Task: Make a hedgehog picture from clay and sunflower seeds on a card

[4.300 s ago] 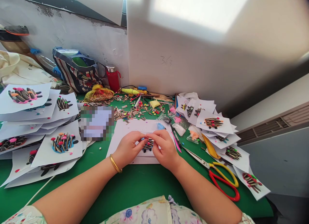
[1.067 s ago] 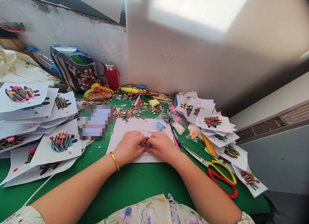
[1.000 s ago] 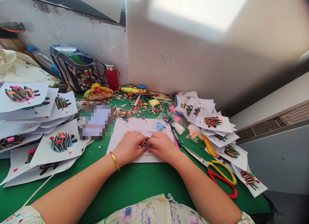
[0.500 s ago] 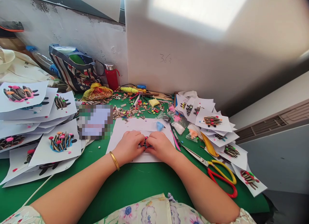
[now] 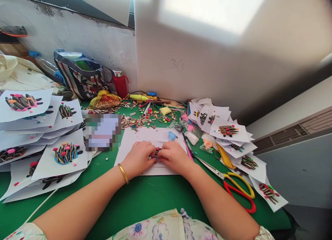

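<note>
In the middle of the green table, white paper [image 5: 127, 138] lies under both of my hands. Between my fingertips a small figure of striped sunflower seeds [image 5: 157, 152] shows in part, with a bit of red on it. My left hand [image 5: 138, 157] has its fingers curled and pressed against the figure's left side. From the right, my right hand [image 5: 175, 157] closes its bent fingers on the same figure. Fingers hide most of it. Just beyond my right hand sits a lump of blue clay [image 5: 171, 135] on the paper.
Seed-decorated cards are stacked at left [image 5: 43, 165] and right [image 5: 232, 138]. Open scissors [image 5: 224, 175] lie right of my hands. A blurred phone-like object [image 5: 103, 132] with a cable lies left. Loose seeds [image 5: 132, 122], clay bags [image 5: 192, 137] and a red bottle [image 5: 120, 84] are farther back.
My right fingers have shifted slightly, and a little more of the seed figure shows between my hands. Both hands stay in the same place on the paper.
</note>
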A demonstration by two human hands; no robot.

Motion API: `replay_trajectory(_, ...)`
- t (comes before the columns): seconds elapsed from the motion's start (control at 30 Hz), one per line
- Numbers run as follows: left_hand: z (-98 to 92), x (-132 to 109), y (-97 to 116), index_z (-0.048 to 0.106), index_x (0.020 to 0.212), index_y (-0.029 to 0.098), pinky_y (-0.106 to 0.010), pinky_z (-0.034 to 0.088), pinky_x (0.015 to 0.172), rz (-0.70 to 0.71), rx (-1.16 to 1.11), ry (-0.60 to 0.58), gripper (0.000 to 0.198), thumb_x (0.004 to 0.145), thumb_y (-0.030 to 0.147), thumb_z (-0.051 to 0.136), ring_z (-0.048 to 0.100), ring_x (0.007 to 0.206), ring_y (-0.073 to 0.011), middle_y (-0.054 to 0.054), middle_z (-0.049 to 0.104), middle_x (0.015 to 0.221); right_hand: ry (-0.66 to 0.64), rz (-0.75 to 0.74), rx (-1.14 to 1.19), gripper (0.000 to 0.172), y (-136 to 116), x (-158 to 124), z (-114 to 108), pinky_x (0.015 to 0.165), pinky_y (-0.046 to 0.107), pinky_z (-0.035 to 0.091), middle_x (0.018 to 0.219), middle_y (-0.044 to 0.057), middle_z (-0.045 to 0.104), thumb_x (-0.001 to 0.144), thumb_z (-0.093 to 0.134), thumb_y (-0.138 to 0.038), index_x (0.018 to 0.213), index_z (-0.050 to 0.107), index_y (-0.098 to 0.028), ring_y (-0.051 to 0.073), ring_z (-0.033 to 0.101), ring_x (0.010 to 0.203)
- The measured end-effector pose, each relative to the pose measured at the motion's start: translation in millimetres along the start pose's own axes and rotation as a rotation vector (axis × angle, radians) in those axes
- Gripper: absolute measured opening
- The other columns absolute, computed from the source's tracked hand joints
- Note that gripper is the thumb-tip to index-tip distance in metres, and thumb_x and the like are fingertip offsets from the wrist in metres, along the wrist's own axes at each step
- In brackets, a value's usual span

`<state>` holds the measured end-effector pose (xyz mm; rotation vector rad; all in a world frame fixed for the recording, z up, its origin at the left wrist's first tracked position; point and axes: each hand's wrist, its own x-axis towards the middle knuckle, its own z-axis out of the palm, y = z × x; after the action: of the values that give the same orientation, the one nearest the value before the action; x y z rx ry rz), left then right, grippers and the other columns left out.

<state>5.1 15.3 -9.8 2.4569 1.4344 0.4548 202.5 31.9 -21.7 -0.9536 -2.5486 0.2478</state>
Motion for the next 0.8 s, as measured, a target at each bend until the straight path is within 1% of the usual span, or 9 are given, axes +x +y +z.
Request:
replay_trajectory(0.23,1.3,-0.4,-1.4,0.057,0.072,0.02,-0.032,0.034,0.072,0.005,0.009,0.005,0.011,0.078,0.025,0.064,0.056,0.081,-0.0209,-0.001,0.061,0.077,-0.003,-0.015,-0.002,0.003,-1.4,1.1,-0.2,0.072,0.03,0.036,0.08,0.002,0.063,0.082,0.07,-0.022,0.085,0.072,-0.021,0.017,0.055,0.08)
replay_trajectory(0.3,1.8,-0.2,-2.0,0.056,0.072,0.02,-0.033,0.034,0.072,0.004,-0.002,0.007,0.012,0.078,0.026,0.065,0.056,0.08,-0.021,-0.001,0.061,0.076,0.002,-0.004,0.008,0.008,-2.4,0.5,-2.2,0.073,0.03,0.037,0.083,0.002,0.064,0.08,0.073,-0.022,0.088,0.071,-0.021,0.018,0.056,0.082)
replay_trajectory(0.37,2.0,-0.1,-2.8,0.056,0.072,0.02,-0.032,0.034,0.072,0.007,-0.012,0.009,0.014,0.078,0.027,0.065,0.056,0.081,-0.0211,-0.001,0.061,0.077,0.014,0.012,0.016,0.01,-3.0,0.3,-6.6,0.074,0.03,0.037,0.084,0.003,0.064,0.08,0.074,-0.024,0.089,0.071,-0.021,0.018,0.056,0.083)
replay_trajectory(0.47,1.0,-0.5,-3.7,0.055,0.072,0.02,-0.032,0.034,0.072,0.012,-0.02,0.003,0.013,0.077,0.026,0.067,0.056,0.081,-0.0212,-0.001,0.061,0.078,0.031,0.059,-0.02,0.008,2.0,-0.8,-21.1,0.075,0.031,0.038,0.084,0.003,0.065,0.087,0.067,-0.029,0.087,0.07,-0.021,0.019,0.056,0.083)
replay_trajectory(0.53,-1.2,-1.2,-3.3,0.055,0.073,0.02,-0.032,0.035,0.073,0.025,-0.029,-0.001,0.013,0.075,0.024,0.067,0.056,0.082,-0.021,-0.001,0.061,0.078,0.037,0.156,-0.103,0.012,12.1,-5.2,-36.7,0.077,0.032,0.039,0.087,0.005,0.066,0.09,0.06,-0.028,0.088,0.07,-0.021,0.019,0.057,0.086)
replay_trajectory(0.57,-2.6,-1.6,-2.7,0.055,0.073,0.02,-0.032,0.035,0.074,0.036,-0.039,-0.001,0.014,0.075,0.025,0.068,0.056,0.082,-0.0209,-0.001,0.061,0.078,0.039,0.25,-0.171,0.014,19.1,-9.2,-45.6,0.078,0.033,0.04,0.09,0.006,0.066,0.091,0.058,-0.027,0.09,0.07,-0.021,0.02,0.057,0.088)
replay_trajectory(0.63,-5.7,-2.4,-1.1,0.055,0.073,0.02,-0.033,0.036,0.075,0.06,-0.071,0.005,0.018,0.075,0.031,0.07,0.056,0.081,-0.0207,-0.001,0.061,0.078,0.02,0.519,-0.348,0.016,35.9,-21.1,-63.2,0.08,0.035,0.04,0.096,0.009,0.067,0.09,0.055,-0.026,0.094,0.071,-0.021,0.024,0.058,0.094)
replay_trajectory(0.7,-8.0,-2.6,0.0,0.056,0.073,0.02,-0.032,0.036,0.074,0.076,-0.11,0.019,0.021,0.082,0.037,0.064,0.056,0.079,-0.02,-0.001,0.061,0.076,-0.052,0.76,-0.482,0.025,53.0,-35.9,-77.0,0.079,0.037,0.042,0.105,0.011,0.066,0.09,0.049,-0.019,0.101,0.07,-0.021,0.027,0.058,0.099)
replay_trajectory(0.8,-8.3,-1.3,-2.2,0.059,0.073,0.019,-0.031,0.036,0.071,0.063,-0.169,0.084,0.029,0.094,0.034,0.046,0.055,0.072,-0.018,-0.002,0.062,0.072,-0.225,0.899,-0.496,0.041,73.6,-55.0,-85.7,0.077,0.035,0.043,0.121,0.009,0.063,0.085,0.046,-0.01,0.118,0.066,-0.025,0.027,0.059,0.104)
